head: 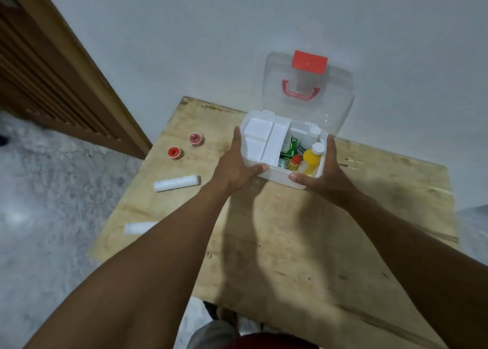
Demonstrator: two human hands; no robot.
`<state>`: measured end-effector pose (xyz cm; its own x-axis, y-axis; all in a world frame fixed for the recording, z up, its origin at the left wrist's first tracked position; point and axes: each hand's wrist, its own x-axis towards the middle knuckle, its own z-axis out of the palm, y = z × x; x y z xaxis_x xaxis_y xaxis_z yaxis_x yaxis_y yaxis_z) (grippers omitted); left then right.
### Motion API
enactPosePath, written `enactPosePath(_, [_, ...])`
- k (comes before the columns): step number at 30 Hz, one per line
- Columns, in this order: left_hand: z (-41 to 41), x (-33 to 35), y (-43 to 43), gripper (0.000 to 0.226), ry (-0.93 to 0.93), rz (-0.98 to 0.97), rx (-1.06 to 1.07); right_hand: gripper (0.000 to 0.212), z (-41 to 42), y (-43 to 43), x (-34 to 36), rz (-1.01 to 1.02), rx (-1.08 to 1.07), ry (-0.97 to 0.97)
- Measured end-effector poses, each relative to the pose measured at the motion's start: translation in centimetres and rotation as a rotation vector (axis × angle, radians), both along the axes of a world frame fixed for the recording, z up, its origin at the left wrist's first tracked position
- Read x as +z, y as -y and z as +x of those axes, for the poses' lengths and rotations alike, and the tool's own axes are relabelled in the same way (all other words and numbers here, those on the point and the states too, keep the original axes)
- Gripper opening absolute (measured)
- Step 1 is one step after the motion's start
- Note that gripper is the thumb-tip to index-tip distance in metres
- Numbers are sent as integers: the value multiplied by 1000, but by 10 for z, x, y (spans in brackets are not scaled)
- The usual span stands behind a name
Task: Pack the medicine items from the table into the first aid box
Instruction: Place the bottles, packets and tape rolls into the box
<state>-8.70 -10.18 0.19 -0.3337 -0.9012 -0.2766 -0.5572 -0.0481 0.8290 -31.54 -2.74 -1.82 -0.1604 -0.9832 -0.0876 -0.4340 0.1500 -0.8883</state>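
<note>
Right, head view: both my hands are on the first aid box (279,177), which sits toward the far side of the wooden table (290,256) with its clear lid (335,95) standing open behind it. My left hand (235,166) grips the left end, thumb on the front wall, fingers along the side. My right hand (322,175) clasps the right end the same way. Inside, a white tray (264,142) covers the left half; a yellow bottle (312,159), a white bottle (309,138) and a green packet (289,149) fill the right. Left of the box on the table lie a red tape roll (196,139), a second tape roll (174,153), a white bandage roll (177,183) and, near the edge, a flat white packet (138,227).
</note>
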Motion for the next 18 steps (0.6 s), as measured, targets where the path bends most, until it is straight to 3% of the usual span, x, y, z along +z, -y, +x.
enactPosePath(3, [8,-1,-26,104,30,-125,40,112,-2,0,0,28,-3,-12])
enactPosePath(7, [29,-12,-70,85,309,-232,70,135,-5,0,-9,118,-40,-62])
enactPosePath(13, [82,-23,-118,66,515,-310,121,130,-9,-3,-8,151,-16,-94])
enactPosePath(15, [104,-26,-128,70,611,-290,148,130,-7,-4,-6,160,-21,-107])
enactPosePath(18, [131,-28,-137,95,744,-173,175,132,-7,-4,-4,160,-15,-118])
